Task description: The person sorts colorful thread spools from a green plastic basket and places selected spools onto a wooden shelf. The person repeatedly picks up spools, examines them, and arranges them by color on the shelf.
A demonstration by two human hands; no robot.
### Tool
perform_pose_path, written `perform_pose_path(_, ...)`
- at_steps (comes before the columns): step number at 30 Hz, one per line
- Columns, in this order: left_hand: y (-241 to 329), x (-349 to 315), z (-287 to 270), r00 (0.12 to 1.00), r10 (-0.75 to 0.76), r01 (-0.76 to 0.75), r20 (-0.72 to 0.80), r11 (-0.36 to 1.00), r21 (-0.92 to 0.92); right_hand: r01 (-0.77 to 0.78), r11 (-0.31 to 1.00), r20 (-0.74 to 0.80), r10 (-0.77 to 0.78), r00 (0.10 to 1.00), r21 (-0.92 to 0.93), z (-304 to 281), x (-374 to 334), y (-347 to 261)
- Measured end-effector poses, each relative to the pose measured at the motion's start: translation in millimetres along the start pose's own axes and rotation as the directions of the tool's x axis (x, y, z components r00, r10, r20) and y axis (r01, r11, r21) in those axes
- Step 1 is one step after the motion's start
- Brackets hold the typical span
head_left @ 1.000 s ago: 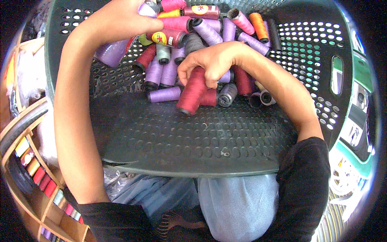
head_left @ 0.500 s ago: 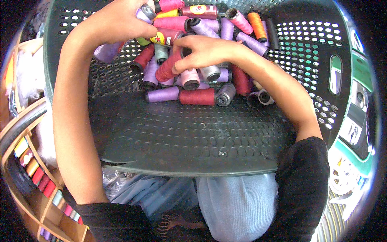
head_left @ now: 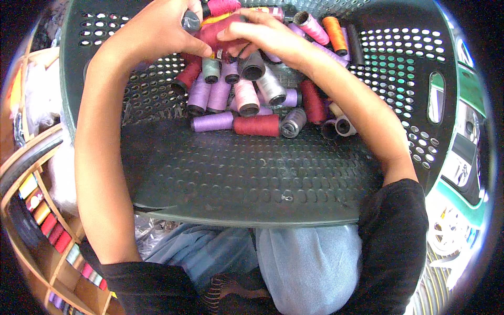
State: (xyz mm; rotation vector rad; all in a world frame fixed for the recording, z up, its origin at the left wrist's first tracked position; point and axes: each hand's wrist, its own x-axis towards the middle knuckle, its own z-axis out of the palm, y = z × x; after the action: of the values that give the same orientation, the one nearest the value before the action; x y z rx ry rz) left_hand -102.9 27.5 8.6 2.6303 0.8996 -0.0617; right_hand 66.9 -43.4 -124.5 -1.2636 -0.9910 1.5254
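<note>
Thread spools fill the far part of a dark green perforated plastic basket (head_left: 252,178). My left hand (head_left: 157,34) is at the far left, closed around a spool (head_left: 190,21) of which mainly the dark end shows. Its thumb reaches toward a dark red thread spool (head_left: 223,31), which my right hand (head_left: 270,39) grips from the right. Just below lie a pale green spool (head_left: 211,70), a dark grey spool (head_left: 252,65), a pink spool (head_left: 245,97) and a silver-grey spool (head_left: 271,88). My hands partly cover the spools behind them.
Nearer lie a purple spool (head_left: 212,122), a red spool (head_left: 256,125) and a clear spool (head_left: 293,123). An orange spool (head_left: 335,35) leans at the far right. The basket rests over my legs (head_left: 310,268). Wooden shelves (head_left: 58,252) with more spools stand at the left.
My right hand has moved away from me, carrying the dark red spool up beside my left hand. The spools it covered now show. My left hand has shifted slightly right.
</note>
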Motion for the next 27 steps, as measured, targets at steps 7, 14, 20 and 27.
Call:
perform_pose_path(7, -55.5, 15.1, 23.3, 0.99, 0.094, -0.089, 0.101, 0.995, -0.054, -0.061, 0.993, 0.286, 0.087, 0.954, -0.096, -32.7, 9.6, -26.7)
perform_pose_path(14, -49.0, 17.2, 21.1, 0.978, 0.077, -0.063, 0.195, 0.995, -0.079, 0.032, 0.968, 0.466, 0.09, 0.88, -0.247, -43.8, 5.8, -50.1)
perform_pose_path(20, -42.0, 16.1, 27.2, 0.972, 0.224, -0.225, 0.073, 0.974, 0.002, 0.137, 0.271, 0.262, 0.507, 0.821, -0.953, -75.7, -1.0, -79.9)
perform_pose_path(27, -29.5, 12.8, 15.0, 0.968, 0.079, -0.074, 0.237, 0.997, -0.03, 0.465, 0.017, 0.307, 0.772, 0.557, -0.885, -70.3, -107.6, -25.1)
